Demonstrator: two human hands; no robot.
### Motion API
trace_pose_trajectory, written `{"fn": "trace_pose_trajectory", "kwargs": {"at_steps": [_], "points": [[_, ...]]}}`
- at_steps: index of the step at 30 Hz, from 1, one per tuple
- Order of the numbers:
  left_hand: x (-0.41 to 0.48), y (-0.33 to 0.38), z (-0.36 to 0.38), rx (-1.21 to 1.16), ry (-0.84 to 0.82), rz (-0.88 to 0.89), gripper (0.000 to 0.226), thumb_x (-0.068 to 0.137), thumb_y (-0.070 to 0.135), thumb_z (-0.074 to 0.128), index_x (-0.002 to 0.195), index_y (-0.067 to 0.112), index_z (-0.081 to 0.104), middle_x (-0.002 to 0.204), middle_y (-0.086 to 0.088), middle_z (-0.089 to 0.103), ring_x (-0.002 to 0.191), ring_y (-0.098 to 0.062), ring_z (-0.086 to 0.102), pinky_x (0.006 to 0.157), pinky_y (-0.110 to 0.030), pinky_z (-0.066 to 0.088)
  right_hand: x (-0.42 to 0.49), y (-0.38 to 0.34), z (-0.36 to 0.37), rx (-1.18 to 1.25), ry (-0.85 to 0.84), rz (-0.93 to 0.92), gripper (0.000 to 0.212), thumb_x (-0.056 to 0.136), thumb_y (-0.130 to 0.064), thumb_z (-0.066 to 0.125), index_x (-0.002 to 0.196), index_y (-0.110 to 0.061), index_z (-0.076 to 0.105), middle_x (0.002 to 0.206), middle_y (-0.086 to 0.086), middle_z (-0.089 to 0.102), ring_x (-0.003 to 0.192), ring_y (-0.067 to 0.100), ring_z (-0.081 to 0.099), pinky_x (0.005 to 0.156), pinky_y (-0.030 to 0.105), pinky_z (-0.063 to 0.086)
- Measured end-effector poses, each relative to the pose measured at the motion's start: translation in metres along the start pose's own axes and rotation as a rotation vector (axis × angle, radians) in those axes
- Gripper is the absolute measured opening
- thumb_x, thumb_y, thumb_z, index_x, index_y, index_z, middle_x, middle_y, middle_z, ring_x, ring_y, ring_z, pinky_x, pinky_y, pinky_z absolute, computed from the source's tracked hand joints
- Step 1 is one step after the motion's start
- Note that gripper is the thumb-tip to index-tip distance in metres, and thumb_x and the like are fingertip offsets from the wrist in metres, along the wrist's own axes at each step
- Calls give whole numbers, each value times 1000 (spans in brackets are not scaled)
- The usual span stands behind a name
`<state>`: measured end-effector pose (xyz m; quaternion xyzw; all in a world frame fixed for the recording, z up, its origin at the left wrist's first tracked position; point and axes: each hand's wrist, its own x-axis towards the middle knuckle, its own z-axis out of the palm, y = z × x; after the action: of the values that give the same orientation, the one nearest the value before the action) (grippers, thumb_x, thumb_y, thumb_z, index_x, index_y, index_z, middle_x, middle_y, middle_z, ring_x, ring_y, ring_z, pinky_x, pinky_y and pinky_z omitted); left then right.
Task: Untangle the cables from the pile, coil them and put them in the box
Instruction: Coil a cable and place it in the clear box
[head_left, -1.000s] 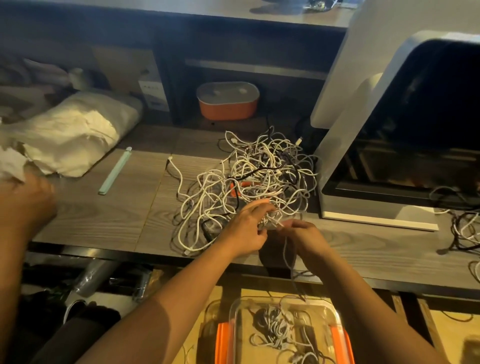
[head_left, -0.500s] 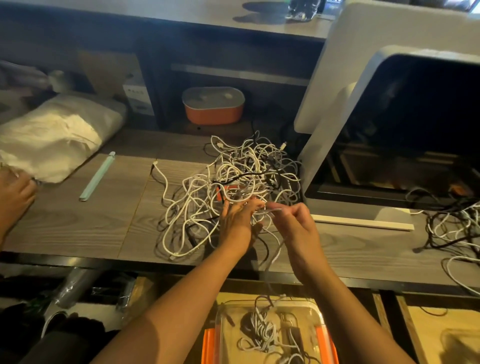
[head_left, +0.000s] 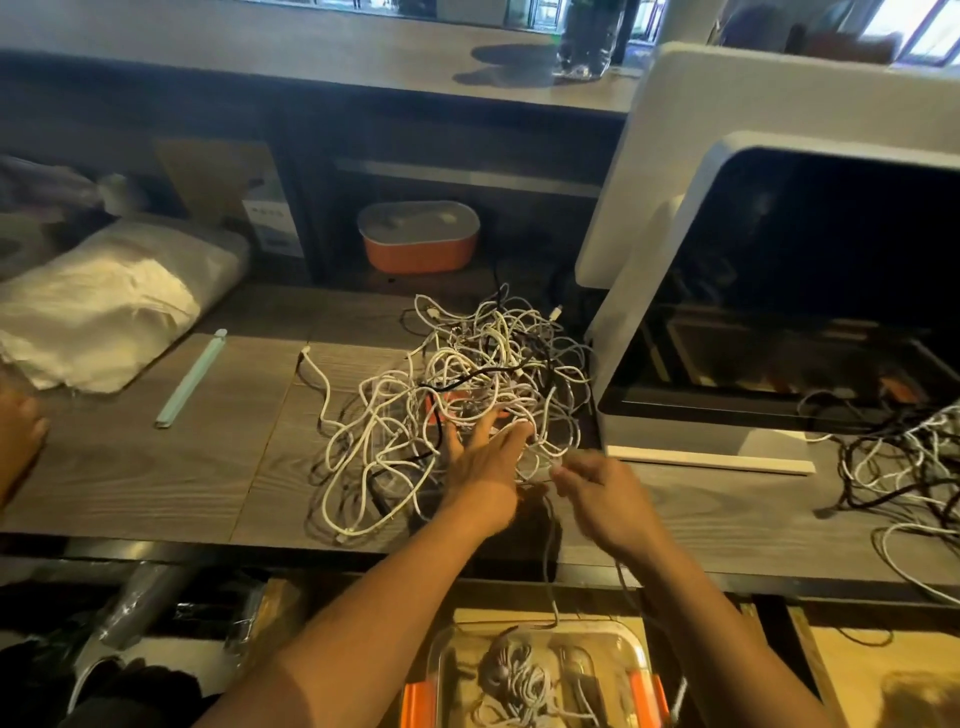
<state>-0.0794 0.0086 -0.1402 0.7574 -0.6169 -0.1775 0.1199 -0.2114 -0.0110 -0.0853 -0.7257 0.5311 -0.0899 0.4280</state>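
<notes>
A tangled pile of mostly white cables (head_left: 467, 374), with a few black ones, lies on the wooden table (head_left: 156, 467). My left hand (head_left: 483, 457) rests on the pile's near edge with its fingers straight and spread. Just to the right, my right hand (head_left: 597, 488) pinches a thin grey cable (head_left: 551, 571) with curled fingers. That cable hangs over the table's front edge down toward the clear box (head_left: 441, 654) with orange clips, which stands below and holds several cables.
A white machine (head_left: 727, 260) stands right beside the pile. A second cable tangle (head_left: 904, 467) lies further right. An orange container (head_left: 418, 239) sits behind, a white bag (head_left: 104, 301) and green stick (head_left: 192, 379) at left. Another person's hand (head_left: 21, 436) shows at the left edge.
My left hand has gone from curled in the cables to fingers spread flat on the pile. My right hand has drawn a little right and nearer with the grey cable.
</notes>
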Motion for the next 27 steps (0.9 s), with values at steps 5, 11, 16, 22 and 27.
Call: {"fn": "trace_pose_trajectory", "kwargs": {"at_steps": [5, 11, 16, 22, 27], "points": [[0, 7, 3, -440, 82, -48, 52, 97, 9, 42, 145, 24, 28, 157, -3, 15, 146, -23, 5, 117, -40, -9, -5, -12, 3, 615, 74, -69, 29, 101, -19, 39, 105, -19, 67, 112, -8, 63, 105, 2, 57, 80, 15, 44], [22, 8, -9, -98, -34, -36, 70, 83, 55, 57, 141, 25, 30, 155, 2, 25, 146, -21, 1, 115, -44, -6, -18, -27, -2, 780, 293, -102, 33, 101, -21, 34, 78, -8, 55, 78, 6, 60, 72, 11, 58, 64, 20, 46], [24, 9, -6, 30, -40, 13, 60, 90, 28, 57, 142, 28, 27, 156, 7, 20, 146, -24, 1, 113, -53, -3, 11, -9, -7, 8, 155, 45, 20, 88, -27, 63, 95, -17, 48, 85, 1, 60, 73, 13, 59, 64, 33, 52], [21, 4, -2, 43, -37, 7, 58, 87, 27, 61, 137, 26, 30, 154, 5, 23, 146, -26, 2, 112, -55, -4, 26, -11, -10, -179, 21, -32, 26, 97, -29, 48, 75, -21, 61, 83, -1, 57, 74, 10, 53, 63, 28, 39], [29, 10, -17, -164, -32, -29, 51, 89, 39, 54, 136, 28, 37, 153, 9, 27, 146, -21, 3, 112, -50, -11, 15, -19, -4, 144, 135, -202, 29, 99, -18, 44, 83, -10, 67, 100, -3, 57, 92, 10, 54, 79, 26, 43]]}}
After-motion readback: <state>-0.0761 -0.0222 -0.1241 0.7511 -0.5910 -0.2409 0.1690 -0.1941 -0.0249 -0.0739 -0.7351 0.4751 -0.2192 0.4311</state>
